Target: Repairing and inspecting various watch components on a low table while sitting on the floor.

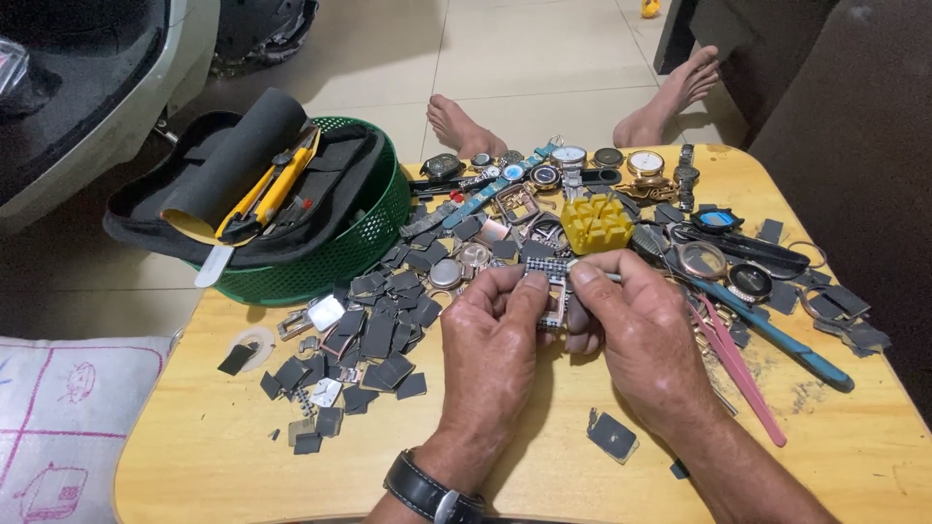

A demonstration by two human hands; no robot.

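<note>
- Centrally, a small rectangular watch case [553, 291] sat pinched between both hands, held just above the tabletop [194, 427].
- Left hand [490, 340] gripped its left side with thumb and fingers closed on it; a black strap [427, 493] circled that wrist.
- Right hand [646, 335] clasped its right side, and also a thin tool [610, 277].
- Just beyond lay a yellow block [596, 223] among dark square pieces [383, 335] and watches [568, 155].
- Pink tweezers [743, 374] and a blue tool [777, 335] lay right of the hands.
- A green basket [364, 243] stood at the tabletop's far left.
</note>
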